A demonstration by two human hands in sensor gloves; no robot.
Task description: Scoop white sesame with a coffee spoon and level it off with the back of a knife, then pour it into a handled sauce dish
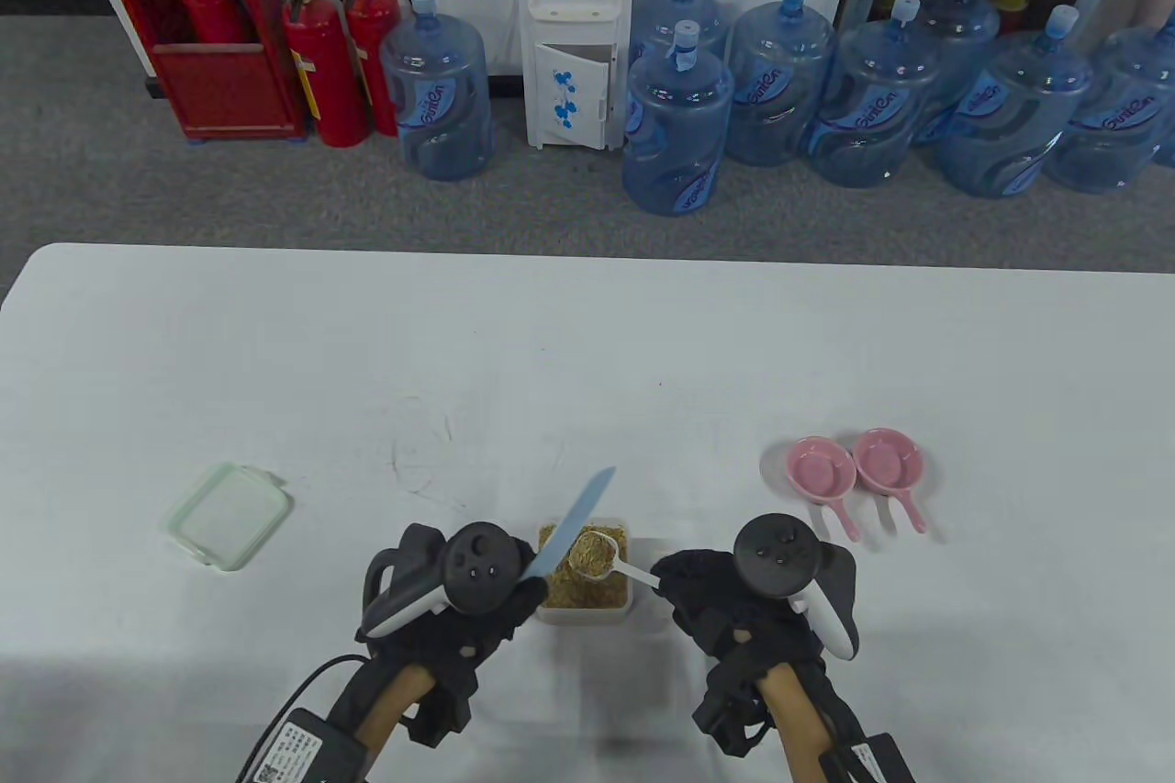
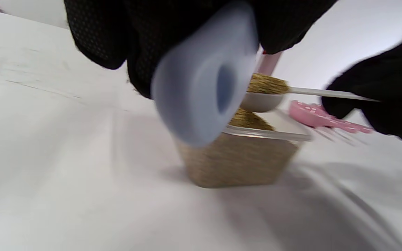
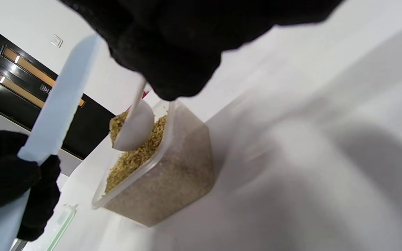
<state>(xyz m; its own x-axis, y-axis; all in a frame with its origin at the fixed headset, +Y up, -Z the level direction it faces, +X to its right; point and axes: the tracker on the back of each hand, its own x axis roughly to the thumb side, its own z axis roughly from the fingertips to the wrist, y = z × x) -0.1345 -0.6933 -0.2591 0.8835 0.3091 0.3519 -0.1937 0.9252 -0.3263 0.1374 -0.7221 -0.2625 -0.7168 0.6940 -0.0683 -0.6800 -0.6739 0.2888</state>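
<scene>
At the lower left of the table view lies one green-rimmed lid (image 1: 229,515), well apart from the work. Right of it, low in the frame, the left hand (image 1: 456,604) grips the handle of a pale blue knife (image 1: 569,523), whose blade slants up and right across the one clear container (image 1: 585,610) of sesame (image 1: 562,588). The spoon (image 1: 598,552), heaped with seeds, hangs just over the container at lower centre; its thin handle runs right into the pinching fingers of the right hand (image 1: 725,613). Further right, mid-frame, sit two pink handled sauce dishes (image 1: 822,468), side by side and touching.

The risk, as I judge it, is in the scrape: the heap stands well above the rim, so a fast or steep pass of the knife would fling seeds past the container onto the table (image 1: 587,342). The slim handle could also twist in the pinch under blade pressure and tip the load. Carrying right to the dishes, any tilt would spill.
</scene>
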